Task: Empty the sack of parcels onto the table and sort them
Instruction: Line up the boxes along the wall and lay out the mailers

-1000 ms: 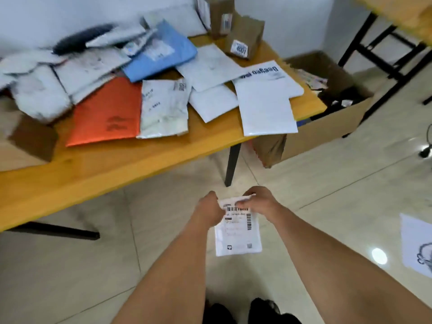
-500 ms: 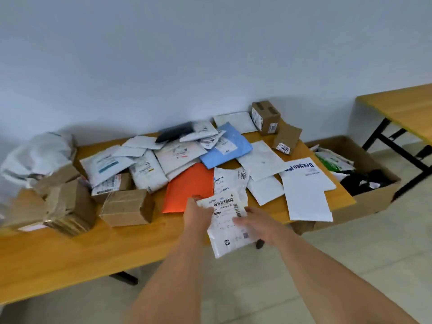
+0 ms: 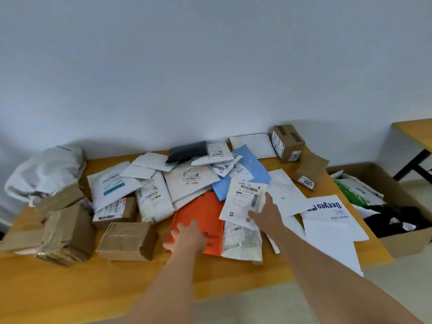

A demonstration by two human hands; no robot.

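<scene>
Parcels (image 3: 187,183) are being seen spread over the wooden table (image 3: 70,288), flat mailers at centre, brown boxes (image 3: 127,240) at left. Label print is being blurred beyond reading; lower mailers are being hidden by upper ones. A white labelled mailer (image 3: 244,199) is being pinched at its lower right edge by the right hand (image 3: 266,215), thumb on top, fingers hidden beneath. The left hand (image 3: 188,237) is being held with fingers spread over the orange mailer (image 3: 201,213); contact cannot be judged. A crumpled white sack (image 3: 44,171) is being seen at far left.
</scene>
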